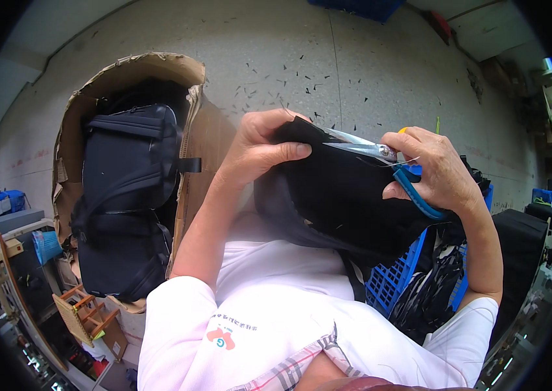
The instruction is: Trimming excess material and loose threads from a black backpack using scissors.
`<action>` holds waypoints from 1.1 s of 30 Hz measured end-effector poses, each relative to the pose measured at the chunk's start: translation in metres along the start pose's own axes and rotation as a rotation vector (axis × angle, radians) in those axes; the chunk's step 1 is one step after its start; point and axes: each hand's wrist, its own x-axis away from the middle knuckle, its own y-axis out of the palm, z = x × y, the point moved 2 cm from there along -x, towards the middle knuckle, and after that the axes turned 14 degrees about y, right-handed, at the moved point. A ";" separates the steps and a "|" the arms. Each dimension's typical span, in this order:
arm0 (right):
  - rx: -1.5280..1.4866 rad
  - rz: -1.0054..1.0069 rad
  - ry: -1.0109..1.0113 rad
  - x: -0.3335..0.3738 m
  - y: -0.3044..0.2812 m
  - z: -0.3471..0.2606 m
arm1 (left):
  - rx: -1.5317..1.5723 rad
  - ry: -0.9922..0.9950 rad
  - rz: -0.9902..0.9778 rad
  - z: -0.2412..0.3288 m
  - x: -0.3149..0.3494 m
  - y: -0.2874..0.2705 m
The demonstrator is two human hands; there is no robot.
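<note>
"Where's the work, with the person facing twelve?"

"The black fabric piece (pixel 354 202) hangs in front of the white shirt (pixel 282 280). Take it as the clock's centre: the cardboard box (pixel 64 163) of black bags (pixel 129 156) sits at nine, the blue crate (pixel 387 283) at five, and dark scraps (pixel 301 57) litter the floor (pixel 387 78) around eleven."

"And the hands?"

"The left hand (pixel 259 148), at ten, pinches the fabric's upper corner between thumb and fingers. The right hand (pixel 435 163), at two, is curled round the handles of the scissors (pixel 385 151). Their blades stand parted, tips pointing toward ten, close to the left thumb."

"Which step is that, would you say?"

"Trimming along the upper edge, I'd judge. From here I can't tell whether anything lies between the blades."

"What does the next move call for?"

"A firm pinch to hold that edge taut, the left fingertips well clear of the tips, then a small, careful squeeze of the right hand."
</note>
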 end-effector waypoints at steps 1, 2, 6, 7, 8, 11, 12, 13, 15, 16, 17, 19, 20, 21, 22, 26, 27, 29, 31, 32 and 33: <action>-0.039 -0.022 0.007 -0.002 0.001 0.001 | -0.001 -0.003 0.002 0.000 0.000 -0.001; -0.077 -0.045 0.015 -0.004 0.003 0.001 | -0.008 -0.010 0.010 0.000 -0.001 -0.001; -0.056 0.066 -0.122 -0.005 0.010 0.006 | -0.016 -0.044 0.014 -0.003 -0.002 0.000; -0.113 0.028 -0.087 -0.004 0.010 0.007 | -0.016 -0.044 0.018 -0.003 -0.003 0.000; -0.170 -0.009 -0.051 -0.004 0.011 0.008 | -0.014 -0.049 0.011 -0.004 -0.004 0.000; -0.109 0.028 -0.099 -0.002 0.014 0.008 | 0.003 -0.060 0.009 -0.006 -0.004 0.001; -0.105 0.026 -0.098 -0.002 0.017 0.009 | 0.015 -0.068 0.012 -0.007 -0.004 0.001; -0.115 0.075 -0.108 -0.002 0.019 0.011 | 0.015 -0.066 0.015 -0.007 -0.004 0.002; -0.123 0.122 -0.120 0.000 0.016 0.011 | 0.033 -0.054 0.021 -0.006 -0.006 0.004; -0.196 0.068 -0.039 0.001 0.011 0.012 | 0.036 -0.051 0.023 -0.006 -0.007 0.006; -0.267 0.014 0.044 0.001 0.008 0.013 | 0.029 -0.039 0.023 -0.005 -0.008 0.008; -0.255 0.059 0.054 0.003 0.003 0.013 | 0.024 -0.024 0.024 -0.006 -0.008 0.010; -0.247 0.103 0.063 0.003 0.000 0.012 | -0.024 -0.017 0.044 -0.009 -0.007 0.010; -0.174 0.096 0.077 0.003 -0.003 0.005 | -0.072 -0.011 0.063 -0.010 -0.007 0.010; -0.169 0.097 0.080 0.003 -0.004 0.003 | -0.067 -0.008 0.061 -0.009 -0.007 0.012; 0.013 0.069 0.094 0.002 -0.008 -0.003 | -0.061 0.009 0.064 -0.004 -0.009 0.020; 0.063 0.071 0.068 0.001 -0.010 -0.005 | -0.096 0.035 0.059 -0.003 -0.010 0.022; 0.113 0.074 0.042 0.000 -0.010 -0.007 | -0.057 0.021 0.065 -0.002 -0.010 0.023; 0.141 0.090 0.019 -0.001 -0.008 -0.008 | -0.021 0.006 0.073 -0.002 -0.009 0.023; 0.141 0.090 0.018 -0.001 -0.006 -0.008 | -0.016 0.006 0.079 -0.003 -0.009 0.023; 0.135 0.100 0.006 -0.002 -0.004 -0.008 | -0.012 0.005 0.086 -0.003 -0.008 0.022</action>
